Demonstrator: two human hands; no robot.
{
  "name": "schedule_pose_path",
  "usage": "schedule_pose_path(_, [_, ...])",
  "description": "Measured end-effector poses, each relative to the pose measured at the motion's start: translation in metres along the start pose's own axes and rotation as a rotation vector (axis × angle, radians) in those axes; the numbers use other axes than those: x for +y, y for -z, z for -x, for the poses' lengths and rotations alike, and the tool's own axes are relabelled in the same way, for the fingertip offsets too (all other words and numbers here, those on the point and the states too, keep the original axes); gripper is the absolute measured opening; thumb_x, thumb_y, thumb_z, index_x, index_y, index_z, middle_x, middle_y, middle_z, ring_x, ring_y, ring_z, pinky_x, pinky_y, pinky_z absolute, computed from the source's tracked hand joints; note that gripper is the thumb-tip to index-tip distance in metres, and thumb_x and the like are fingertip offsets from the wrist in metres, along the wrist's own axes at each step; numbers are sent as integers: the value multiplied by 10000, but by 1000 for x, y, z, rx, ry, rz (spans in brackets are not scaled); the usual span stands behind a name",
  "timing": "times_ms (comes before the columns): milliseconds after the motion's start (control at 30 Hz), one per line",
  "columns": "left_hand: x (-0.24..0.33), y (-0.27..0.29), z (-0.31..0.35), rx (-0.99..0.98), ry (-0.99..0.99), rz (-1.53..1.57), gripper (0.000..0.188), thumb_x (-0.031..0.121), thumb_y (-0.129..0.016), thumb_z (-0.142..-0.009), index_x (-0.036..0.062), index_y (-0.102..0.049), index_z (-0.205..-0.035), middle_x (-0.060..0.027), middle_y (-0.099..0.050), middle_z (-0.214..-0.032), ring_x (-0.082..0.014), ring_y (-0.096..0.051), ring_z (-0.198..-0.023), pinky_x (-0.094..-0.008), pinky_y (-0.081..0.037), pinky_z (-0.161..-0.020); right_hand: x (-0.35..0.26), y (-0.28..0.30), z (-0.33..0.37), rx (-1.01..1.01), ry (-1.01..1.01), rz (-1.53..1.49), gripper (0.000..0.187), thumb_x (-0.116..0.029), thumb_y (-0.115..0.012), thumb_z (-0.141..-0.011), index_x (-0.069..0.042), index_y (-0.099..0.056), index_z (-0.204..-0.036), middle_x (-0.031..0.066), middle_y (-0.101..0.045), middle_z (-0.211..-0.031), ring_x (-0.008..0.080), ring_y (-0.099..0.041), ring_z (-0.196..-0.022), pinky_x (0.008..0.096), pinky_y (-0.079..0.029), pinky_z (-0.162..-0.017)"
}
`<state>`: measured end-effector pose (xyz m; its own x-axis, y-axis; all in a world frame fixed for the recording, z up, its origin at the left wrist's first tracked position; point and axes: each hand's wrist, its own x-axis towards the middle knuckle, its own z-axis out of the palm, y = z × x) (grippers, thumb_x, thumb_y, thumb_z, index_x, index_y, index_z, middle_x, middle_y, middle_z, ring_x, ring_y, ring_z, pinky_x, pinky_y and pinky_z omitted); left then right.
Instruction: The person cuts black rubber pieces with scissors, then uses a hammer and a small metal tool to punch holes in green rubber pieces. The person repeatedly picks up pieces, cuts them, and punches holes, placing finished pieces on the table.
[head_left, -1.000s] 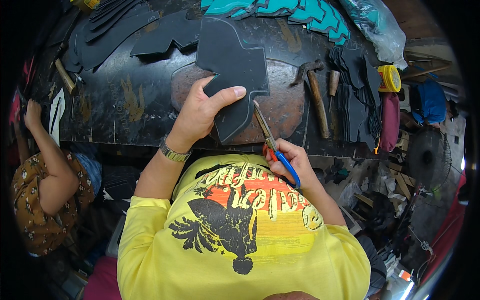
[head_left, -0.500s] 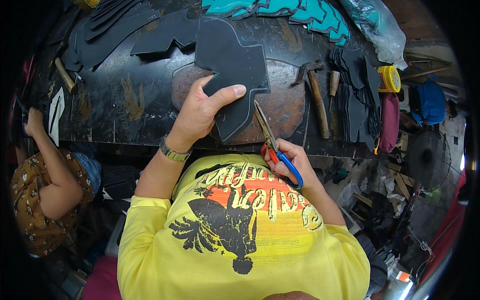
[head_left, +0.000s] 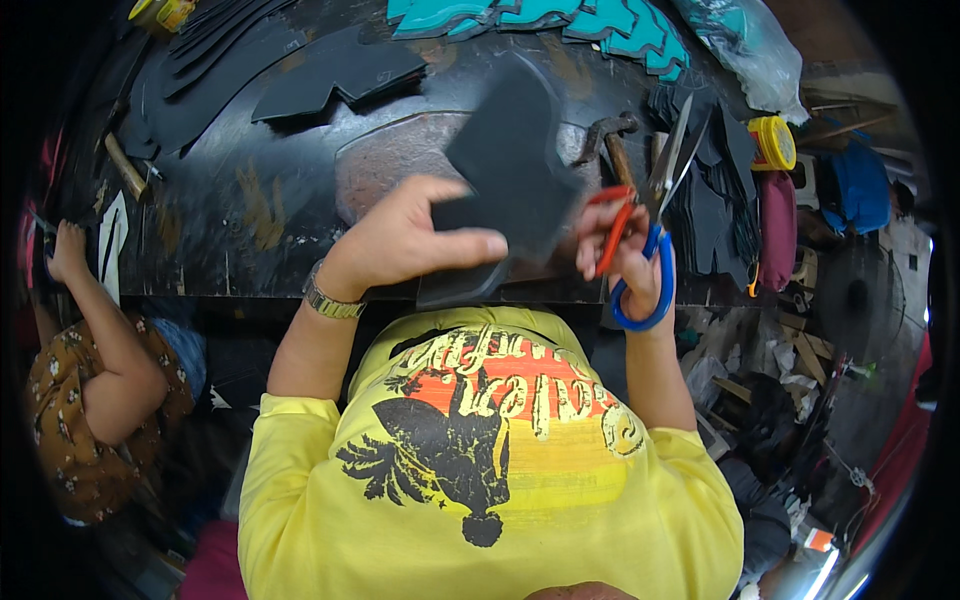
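Observation:
My left hand has its thumb over a black cut-out sheet piece and its fingers beneath, pinching it. The piece is smeared by motion, tilted above a brownish slab on the dark table. Another dark flap shows below the thumb; I cannot tell if it is a separate piece. In my right hand are scissors with one red and one blue handle. Their blades point up and stand apart, clear of the black piece. The right fingertips are near the piece's right edge.
A hammer lies behind the scissors. Stacked black pieces are at right, beside a yellow tub. More black pieces lie far left, teal ones at the back. A co-worker's arm is at left.
The scissors have swung away from the piece, to the right and up, and their blades have spread. The black piece has shifted right and turned in my left hand.

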<state>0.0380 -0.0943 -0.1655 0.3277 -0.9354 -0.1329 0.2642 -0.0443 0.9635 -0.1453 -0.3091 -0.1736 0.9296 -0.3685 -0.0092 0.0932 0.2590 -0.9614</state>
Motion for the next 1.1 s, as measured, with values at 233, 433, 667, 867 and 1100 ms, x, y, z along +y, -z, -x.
schedule_pose_path(233, [-3, 4, -6, -186, 64, -112, 273, 181, -814, -847, -29, -733, -1001, -44, -739, -859, -121, -660, -741, -274, -536, -715, -23, -21, -25, 166, -40, -101, 462, 51, -730, -786, -16, -535, -1200, 104, -666, -990, 150, -649, -678, 297, -554, -636])
schedule_pose_path(433, [-47, -36, -9, -210, -463, 931, 1066, 722, -660, -805, 9, -347, -1533, -201, -407, -1554, -334, -452, -1409, -524, -396, -1149, -12, -39, -29, 425, 68, -377, 350, 79, -657, -819, -39, -544, -1129, 97, -682, -911, 179, -670, -664, 332, -583, -651])
schedule_pose_path(667, [-57, -57, -24, 377, -168, 578, 205, 126, -687, -979, 46, -682, -1168, -17, -717, -1076, -99, -662, -946, -274, -527, -841, 4, -40, -19, 294, 46, -150, 369, 21, -695, -866, -3, -536, -1198, 129, -697, -975, 212, -711, -742, 320, -592, -732])
schedule_pose_path(867, [-38, -30, -18, 522, -222, 376, 242, 130, -710, -964, 30, -695, -1184, -21, -729, -1107, -94, -661, -987, -272, -513, -911, -13, -11, 10, 14, 4, 77, 446, -216, -824, -825, -13, -585, -1143, 39, -565, -965, 93, -578, -820, 243, -502, -731])
schedule_pose_path(1100, [-38, -24, -17, 520, -327, 471, 245, 52, -670, -957, 61, -654, -1201, -37, -717, -1128, -119, -696, -1007, -265, -558, -896, -7, 2, 31, -287, -477, 381, 586, -542, -758, -844, -21, -607, -1069, 14, -562, -828, 77, -572, -738, 228, -494, -656])
